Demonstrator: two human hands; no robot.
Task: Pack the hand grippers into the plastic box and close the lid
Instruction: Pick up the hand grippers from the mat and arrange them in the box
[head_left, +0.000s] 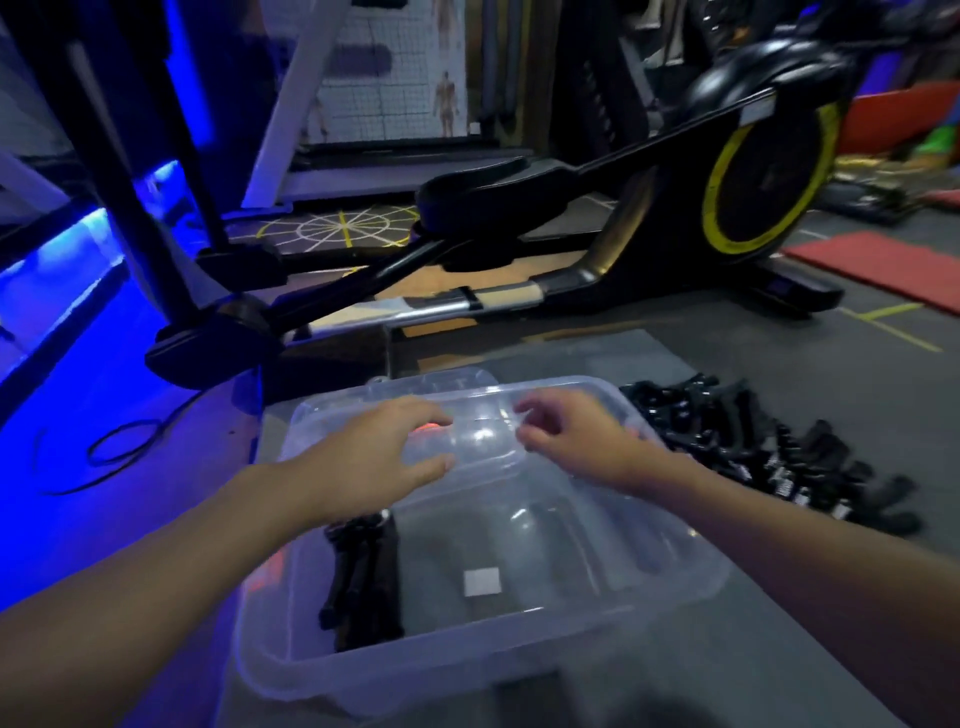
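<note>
Both hands reach over the clear plastic box (483, 639) on the floor, left hand (374, 457) and right hand (571, 441) with fingers spread, holding nothing. Some hand grippers (363, 566) lie inside; a pile of hand grippers (769, 447) sits just right.

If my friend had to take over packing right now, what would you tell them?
Left hand: open, fingers spread over the far part of the clear plastic box, holding nothing.
Right hand: fingers loosely curled over the far edge of the box, holding nothing that I can see.
Things: some hand grippers lie in the left side of the box. A big pile of hand grippers waits on the table to the right. A clear piece just behind the box may be the lid.
Done: the first few are packed.
Left: pack the pile, then close the lid.
</note>
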